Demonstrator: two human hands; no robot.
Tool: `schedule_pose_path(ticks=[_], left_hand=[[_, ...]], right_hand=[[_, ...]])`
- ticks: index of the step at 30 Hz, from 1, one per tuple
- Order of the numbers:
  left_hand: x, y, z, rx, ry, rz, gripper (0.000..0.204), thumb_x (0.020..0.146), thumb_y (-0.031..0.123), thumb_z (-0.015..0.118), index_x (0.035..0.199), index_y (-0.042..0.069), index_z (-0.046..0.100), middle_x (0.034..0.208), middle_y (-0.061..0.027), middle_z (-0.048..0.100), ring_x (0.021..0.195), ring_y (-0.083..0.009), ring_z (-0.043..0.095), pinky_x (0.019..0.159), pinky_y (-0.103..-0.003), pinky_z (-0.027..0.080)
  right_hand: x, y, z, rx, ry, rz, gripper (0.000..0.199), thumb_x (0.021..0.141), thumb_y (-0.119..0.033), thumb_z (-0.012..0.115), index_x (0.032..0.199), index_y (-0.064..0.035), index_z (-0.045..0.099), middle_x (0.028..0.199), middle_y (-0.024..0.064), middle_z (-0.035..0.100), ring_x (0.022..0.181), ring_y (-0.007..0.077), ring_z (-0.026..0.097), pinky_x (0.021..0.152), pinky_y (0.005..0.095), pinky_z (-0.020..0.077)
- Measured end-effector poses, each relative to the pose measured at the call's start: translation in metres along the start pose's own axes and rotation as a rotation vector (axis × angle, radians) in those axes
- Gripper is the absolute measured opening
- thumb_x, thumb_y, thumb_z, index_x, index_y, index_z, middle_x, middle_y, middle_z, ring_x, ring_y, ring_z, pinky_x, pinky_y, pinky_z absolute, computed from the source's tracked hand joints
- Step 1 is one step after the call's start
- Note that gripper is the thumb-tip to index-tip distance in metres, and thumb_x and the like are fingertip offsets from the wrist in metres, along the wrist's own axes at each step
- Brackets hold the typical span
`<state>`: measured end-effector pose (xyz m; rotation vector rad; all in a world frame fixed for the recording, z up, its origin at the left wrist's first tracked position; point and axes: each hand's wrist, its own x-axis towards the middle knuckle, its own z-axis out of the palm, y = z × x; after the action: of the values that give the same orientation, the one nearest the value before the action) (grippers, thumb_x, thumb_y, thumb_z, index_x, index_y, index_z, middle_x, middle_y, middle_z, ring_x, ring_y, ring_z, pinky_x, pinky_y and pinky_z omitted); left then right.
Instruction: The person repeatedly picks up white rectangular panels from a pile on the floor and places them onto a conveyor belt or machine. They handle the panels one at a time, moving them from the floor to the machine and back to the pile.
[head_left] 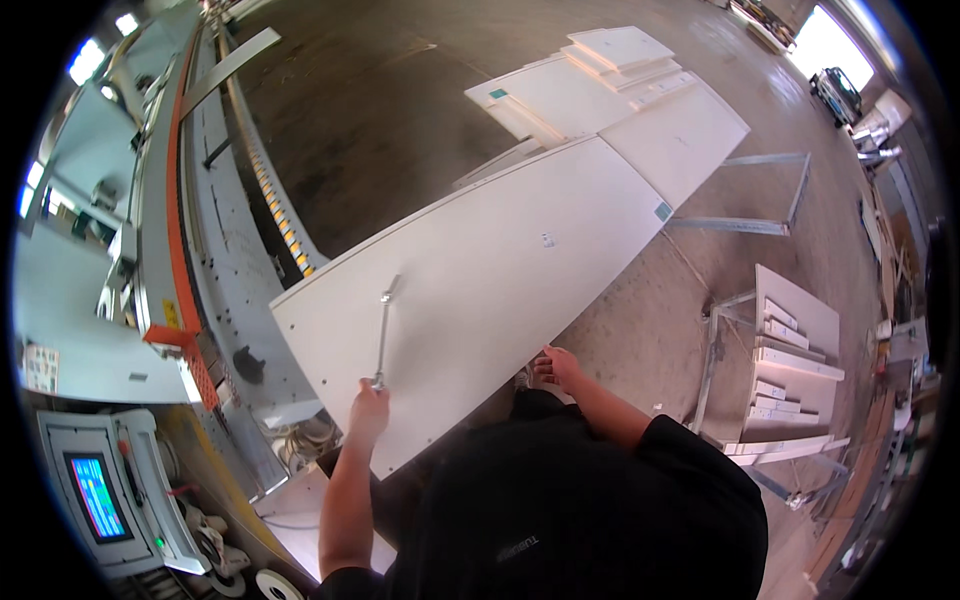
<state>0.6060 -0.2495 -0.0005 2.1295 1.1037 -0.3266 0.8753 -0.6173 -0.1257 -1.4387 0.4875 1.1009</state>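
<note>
A large white panel (480,270) lies slantwise in front of me, with small dark holes along its left end and a small label on its face. My left hand (370,408) is closed round the lower end of a slim metal rod tool (383,340). The tool's short angled head points away from me over the panel; whether it touches the surface I cannot tell. My right hand (558,367) is at the panel's near edge, fingers loosely bent and apart, with nothing seen in them. Any contact with the edge is unclear.
More white panels (690,140) are stacked beyond, on a metal frame (790,195). A long machine with an orange rail (178,200) runs along the left, above a control screen (98,497). On the right, a rack (712,370) carries a board with several narrow strips (800,362).
</note>
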Motion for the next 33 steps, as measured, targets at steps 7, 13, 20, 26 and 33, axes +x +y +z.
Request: schedule_pose_path(ticks=[7,13,20,26,33], left_hand=[[0.024,0.147,0.108,0.152,-0.203,0.218,0.041,0.1,0.038,0.054,0.122,0.004,0.046,0.1,-0.0262,0.07,0.097,-0.0464,0.067,0.086,-0.058,0.051],[-0.024,0.2,0.138,0.325,-0.427,0.269,0.049,0.095,0.045,0.061,0.122,0.005,0.051,0.106,-0.0232,0.071,0.1,-0.0429,0.068,0.087,-0.054,0.053],[-0.092,0.012,0.21,-0.006,-0.511,0.168,0.042,0.093,0.041,0.066,0.118,0.008,0.059,0.11,-0.022,0.071,0.102,-0.0395,0.07,0.082,-0.052,0.054],[-0.096,-0.049,0.256,-0.124,-0.237,0.425,0.032,0.092,0.031,0.067,0.118,0.012,0.068,0.111,-0.0206,0.069,0.106,-0.0313,0.068,0.079,-0.047,0.056],[-0.03,-0.03,0.34,-0.229,-0.331,0.229,0.037,0.081,0.02,0.077,0.114,0.006,0.067,0.085,-0.011,0.07,0.076,-0.0175,0.068,0.069,-0.033,0.054]], right_hand=[[0.056,-0.04,-0.061,0.06,0.096,-0.024,0.032,0.104,-0.043,0.052,0.118,-0.0137,0.055,0.102,0.004,0.069,0.083,0.0169,0.069,0.066,0.036,0.0556],[0.089,-0.061,-0.103,0.158,0.18,-0.022,0.042,0.104,-0.049,0.047,0.122,-0.0124,0.055,0.106,0.0067,0.068,0.085,0.0186,0.065,0.068,0.0391,0.0549],[0.144,-0.066,-0.123,-0.021,0.263,0.018,0.056,0.101,-0.06,0.045,0.13,-0.0135,0.055,0.111,0.0063,0.067,0.095,0.0236,0.063,0.08,0.0487,0.0525],[0.109,-0.085,-0.084,0.075,0.079,0.094,0.05,0.1,-0.058,0.05,0.123,-0.0146,0.061,0.111,0.0049,0.067,0.098,0.0233,0.064,0.085,0.0463,0.0528],[0.101,-0.094,-0.058,0.057,0.239,0.094,0.042,0.1,-0.053,0.056,0.115,-0.0145,0.064,0.102,0.0023,0.068,0.093,0.0166,0.063,0.084,0.0431,0.0533]])
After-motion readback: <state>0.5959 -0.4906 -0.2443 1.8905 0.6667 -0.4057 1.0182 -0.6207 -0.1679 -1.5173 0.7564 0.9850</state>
